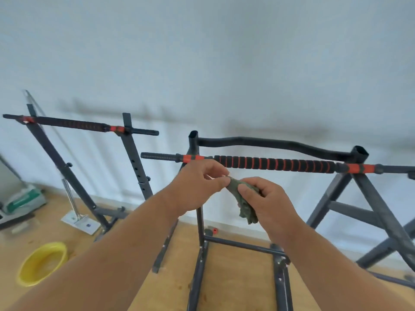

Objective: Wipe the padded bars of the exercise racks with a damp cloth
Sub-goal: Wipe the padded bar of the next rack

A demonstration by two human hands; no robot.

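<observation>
- Both hands meet in front of the chest, just below the near bar (269,163), and share one cloth (243,203) between them.
- The left hand (197,187) pinches the cloth's upper end between thumb and forefinger; its other fingers curl loosely above.
- The right hand (267,203) holds the cloth's middle, thumb pressed on the front and fingers wrapped behind, so the dark green bundle hangs down from the grip, crumpled.
- Held this way, the cloth looks as if it is being pulled out or refolded to get a usable face; that is a judgement, not something seen.
- The near bar lies across its rack (201,232), with black foam padding ringed in orange along the middle and bare threaded ends. The cloth is near it but not touching.
- A curved black bar (269,142) runs behind it between the rack's two posts.
- A far bar (71,124) with the same padding rests on a second rack (67,176), well apart to the left; it looks to be a later step.
- A yellow basin (42,263) sits on the wooden floor at lower left, probably there to wet the cloth.
- No wiping contact is made yet; whether the cloth is damp cannot be told.
</observation>
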